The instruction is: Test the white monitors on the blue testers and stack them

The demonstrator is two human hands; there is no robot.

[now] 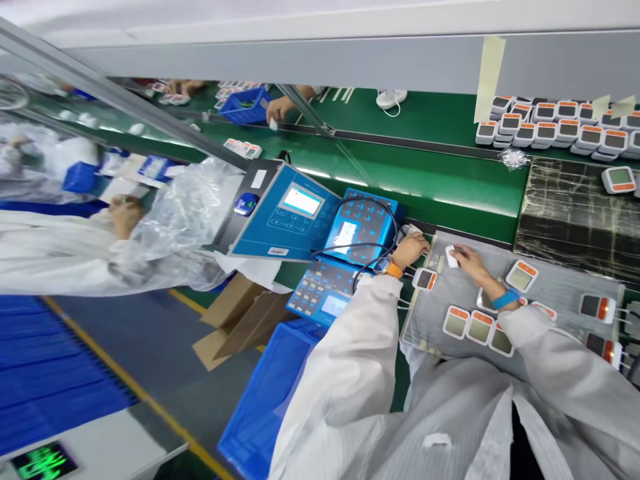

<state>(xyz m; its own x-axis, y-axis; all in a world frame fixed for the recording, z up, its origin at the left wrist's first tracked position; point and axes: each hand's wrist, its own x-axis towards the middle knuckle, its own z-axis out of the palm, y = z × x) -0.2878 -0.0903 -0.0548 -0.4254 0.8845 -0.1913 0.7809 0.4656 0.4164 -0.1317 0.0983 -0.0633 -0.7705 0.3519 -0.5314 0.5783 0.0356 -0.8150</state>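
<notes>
On the grey mat point(560, 287), the right hand point(467, 262) pinches a light, stiff white plastic piece point(451, 256) at its edges; what the left hand point(411, 251) holds is unclear.

- Electronic test consoles point(325, 227) stand on the bench point(345, 293), left of a mat point(565, 290).
- Small display devices point(480, 327) lie on the mat.
- A conveyor belt point(425, 180) runs behind both.
- A stack of devices point(555, 127) sits far right on it.
- A plastic crate point(265, 393) and cardboard box point(240, 320) stand near-left, on the floor point(150, 360).
</notes>
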